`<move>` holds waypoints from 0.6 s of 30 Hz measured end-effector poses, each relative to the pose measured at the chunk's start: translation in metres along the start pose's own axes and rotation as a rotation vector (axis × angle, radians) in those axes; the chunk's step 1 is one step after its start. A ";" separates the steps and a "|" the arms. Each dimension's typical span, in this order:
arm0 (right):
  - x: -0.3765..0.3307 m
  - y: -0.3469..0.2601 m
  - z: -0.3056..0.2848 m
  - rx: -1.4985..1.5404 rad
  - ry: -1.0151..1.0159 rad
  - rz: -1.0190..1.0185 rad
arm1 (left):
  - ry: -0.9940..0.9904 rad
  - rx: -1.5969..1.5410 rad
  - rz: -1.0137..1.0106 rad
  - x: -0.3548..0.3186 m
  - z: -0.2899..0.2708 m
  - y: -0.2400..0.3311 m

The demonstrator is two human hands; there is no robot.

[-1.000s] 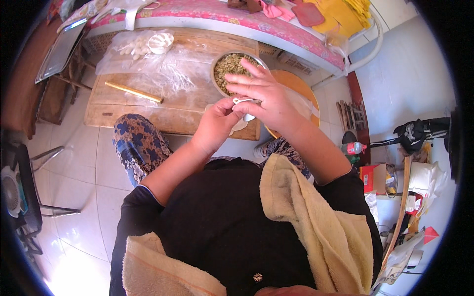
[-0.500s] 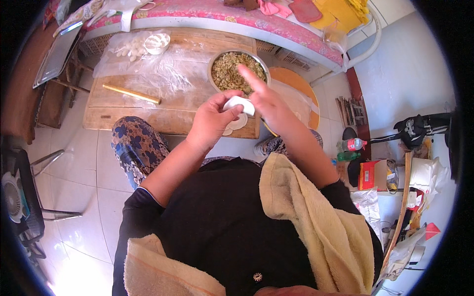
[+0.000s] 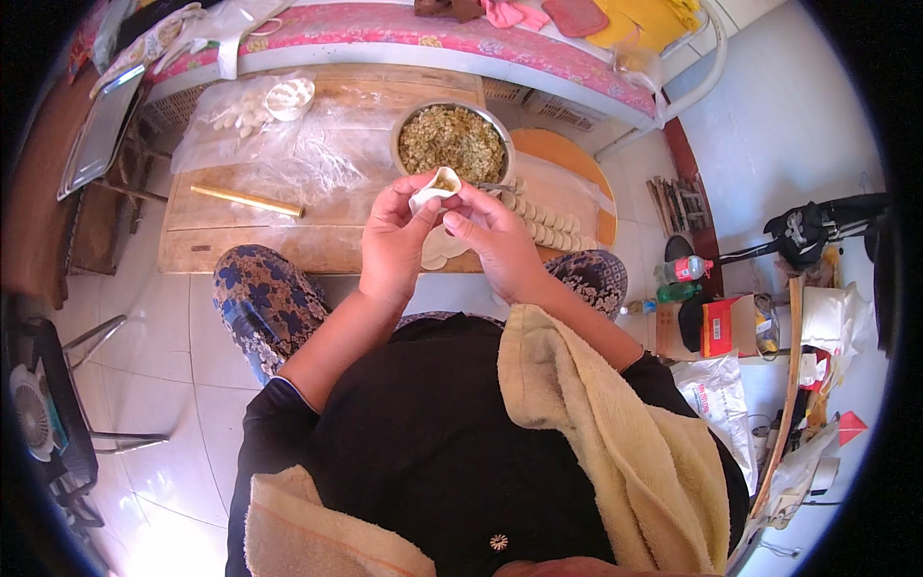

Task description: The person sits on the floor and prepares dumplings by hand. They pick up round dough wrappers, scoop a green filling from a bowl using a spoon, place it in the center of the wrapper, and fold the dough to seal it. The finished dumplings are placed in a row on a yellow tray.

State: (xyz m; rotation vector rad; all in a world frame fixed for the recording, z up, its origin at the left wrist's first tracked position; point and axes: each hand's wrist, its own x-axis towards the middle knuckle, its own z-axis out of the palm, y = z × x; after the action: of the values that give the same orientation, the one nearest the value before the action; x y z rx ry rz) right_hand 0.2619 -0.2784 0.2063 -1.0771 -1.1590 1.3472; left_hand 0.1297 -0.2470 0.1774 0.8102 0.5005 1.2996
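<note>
A white dumpling wrapper (image 3: 425, 194), folded partway up around a little greenish filling, is held over the table's front edge. My left hand (image 3: 390, 245) grips its left side between thumb and fingers. From the other side, my right hand (image 3: 502, 248) has its fingers closed on the wrapper's right edge. Just beyond my hands stands a steel bowl of chopped filling (image 3: 450, 137). Flat round wrappers (image 3: 439, 250) lie beneath my hands, partly hidden by them. Rows of folded dumplings (image 3: 550, 219) sit to the right of my right hand.
A golden rolling pin (image 3: 247, 201) lies on the left of the wooden table (image 3: 216, 231). Behind it, dough pieces (image 3: 231, 113) and a small white bowl (image 3: 289, 99) rest on plastic sheeting. A round yellow-orange board (image 3: 604, 183) supports the dumpling side. Bottles (image 3: 685, 271) stand at right.
My right hand has come from above the filling bowl down to the wrapper and taken its edge. The wrapper now stands cupped around filling. The rows of dumplings have come into view.
</note>
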 end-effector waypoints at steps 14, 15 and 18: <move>0.014 0.003 -0.008 -0.863 0.225 -0.606 | -0.151 0.455 0.005 0.005 -0.016 -0.002; 0.014 0.001 -0.009 -0.974 0.236 -0.680 | -0.157 0.433 0.004 0.004 -0.016 -0.004; 0.014 -0.002 -0.013 -1.051 0.240 -0.758 | -0.159 0.323 -0.020 0.002 -0.015 -0.007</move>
State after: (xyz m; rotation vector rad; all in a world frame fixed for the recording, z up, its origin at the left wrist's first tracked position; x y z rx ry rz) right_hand 0.2735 -0.2635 0.2063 -1.2307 -1.8775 -0.0534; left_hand 0.1243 -0.2417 0.1627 1.1638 0.5975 1.1398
